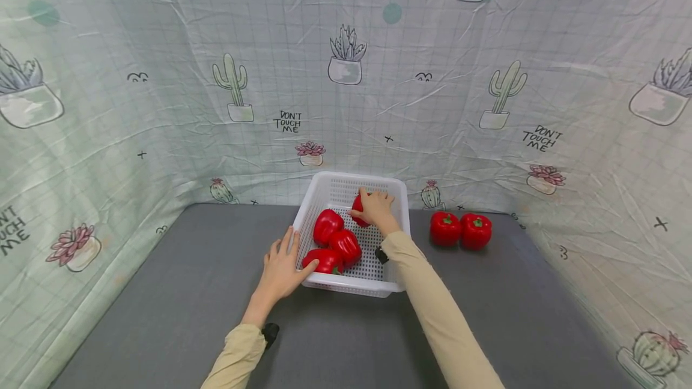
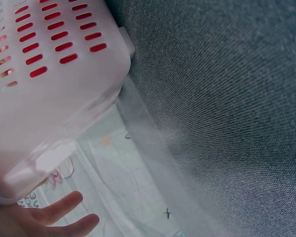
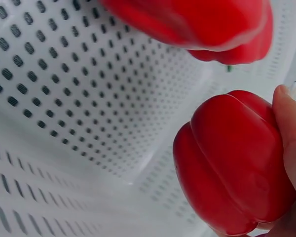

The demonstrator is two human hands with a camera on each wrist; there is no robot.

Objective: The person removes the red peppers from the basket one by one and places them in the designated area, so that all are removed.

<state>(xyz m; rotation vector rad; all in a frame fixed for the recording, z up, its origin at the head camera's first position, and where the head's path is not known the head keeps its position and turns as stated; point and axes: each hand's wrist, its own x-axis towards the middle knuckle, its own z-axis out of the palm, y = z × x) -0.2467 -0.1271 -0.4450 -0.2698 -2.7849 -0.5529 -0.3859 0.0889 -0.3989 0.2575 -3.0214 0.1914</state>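
Note:
A white perforated plastic basket (image 1: 346, 281) stands on the dark tabletop. My right hand (image 1: 380, 209) reaches into its far right part and grips a red bell pepper (image 3: 237, 158), which appears in the right wrist view between thumb and fingers. Three other red bell peppers (image 1: 327, 227) lie in the left half of the basket. At the near left rim rests my left hand (image 1: 281, 269), its thumb over the edge beside the nearest pepper (image 1: 323, 260) and its fingers spread along the outer wall. The left wrist view shows two of those fingers (image 2: 64, 207) extended past the basket.
Two more red bell peppers (image 1: 446, 229) stand side by side on the grey tabletop (image 1: 178, 293), right of the basket. A pale curtain (image 1: 281, 47) printed with cacti hangs behind the table and along both sides.

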